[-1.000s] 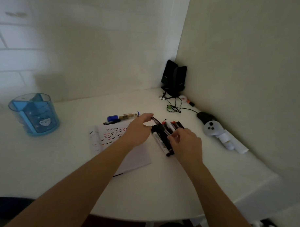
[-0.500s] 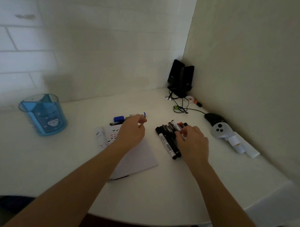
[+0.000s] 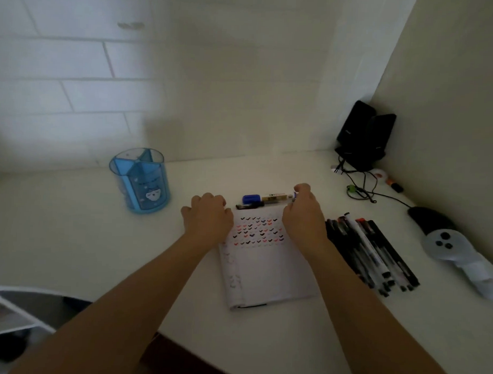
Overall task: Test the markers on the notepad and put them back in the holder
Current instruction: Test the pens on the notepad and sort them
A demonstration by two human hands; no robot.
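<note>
R hand (image 3: 303,214) pinches end of blue-cap marker (image 3: 271,198), label unreadable; L hand (image 3: 208,217) curled at ticked notepad (image 3: 265,268) corner, grip unclear.

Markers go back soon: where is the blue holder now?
Head view: the blue holder stands upright at the left, near the back wall, apart from and left of the left hand and the notepad.

Holder (image 3: 140,180) left of notepad (image 3: 261,260), markers (image 3: 371,252) right.
</note>
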